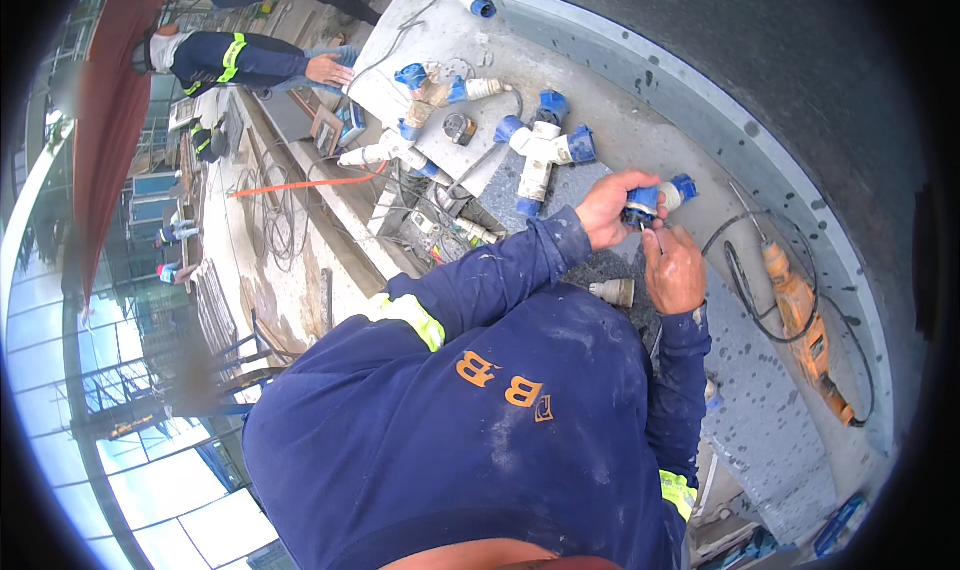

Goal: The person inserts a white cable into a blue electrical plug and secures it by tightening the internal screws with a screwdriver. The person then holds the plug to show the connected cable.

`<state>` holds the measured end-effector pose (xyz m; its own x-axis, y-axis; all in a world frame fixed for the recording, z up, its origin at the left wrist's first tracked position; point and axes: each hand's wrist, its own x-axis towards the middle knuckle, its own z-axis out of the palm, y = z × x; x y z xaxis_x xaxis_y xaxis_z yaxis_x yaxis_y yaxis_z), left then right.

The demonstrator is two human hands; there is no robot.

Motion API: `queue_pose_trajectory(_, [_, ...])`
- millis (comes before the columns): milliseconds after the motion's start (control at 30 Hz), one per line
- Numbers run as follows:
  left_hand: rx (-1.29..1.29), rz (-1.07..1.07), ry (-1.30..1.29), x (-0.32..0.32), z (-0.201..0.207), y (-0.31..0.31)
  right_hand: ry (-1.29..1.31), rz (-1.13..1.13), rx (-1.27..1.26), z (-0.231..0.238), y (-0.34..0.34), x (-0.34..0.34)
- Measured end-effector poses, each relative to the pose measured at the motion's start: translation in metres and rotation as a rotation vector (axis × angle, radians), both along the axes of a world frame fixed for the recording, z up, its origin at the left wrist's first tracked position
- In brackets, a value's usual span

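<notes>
My left hand (pixel 612 213) is closed around a blue-and-white industrial plug connector (pixel 641 208), its blue end turned toward me. Close below it, my right hand (pixel 676 273) pinches a thin tool (pixel 645 229) against that end; my fingers cover most of the tool, and its kind is unclear. Another blue end (pixel 683 189) juts out just beyond the connector; I cannot tell whether the two are joined. To the left of my hands lies a white multi-way splitter (pixel 540 152) with blue sockets. A loose pale connector part (pixel 613 291) rests beside my right wrist.
An orange power tool (pixel 797 305) with a long bit and a black cable lies at right, by the curved metal edge (pixel 790 150). More blue-and-white connectors (pixel 395 148) and cables sit at upper left. A co-worker in dark clothing (pixel 240 60) reaches toward the slab (pixel 420 45).
</notes>
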<state>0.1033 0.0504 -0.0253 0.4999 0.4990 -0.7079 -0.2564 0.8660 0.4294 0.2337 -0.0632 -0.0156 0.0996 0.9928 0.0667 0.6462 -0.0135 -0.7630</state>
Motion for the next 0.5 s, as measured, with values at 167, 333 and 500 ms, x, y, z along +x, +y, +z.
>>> queue_pose_trajectory(167, [0.215,0.02,0.083,0.003,0.002,-0.005,0.028,-0.003,-0.032,-0.006,0.005,-0.012])
queue_pose_trajectory(333, [0.289,0.052,0.115,0.01,-0.006,-0.006,-0.011,-0.004,0.0,-0.01,0.012,-0.01])
queue_pose_trajectory(500, [0.279,0.077,0.285,0.012,-0.06,-0.011,-0.125,-0.061,0.002,-0.053,0.017,-0.003])
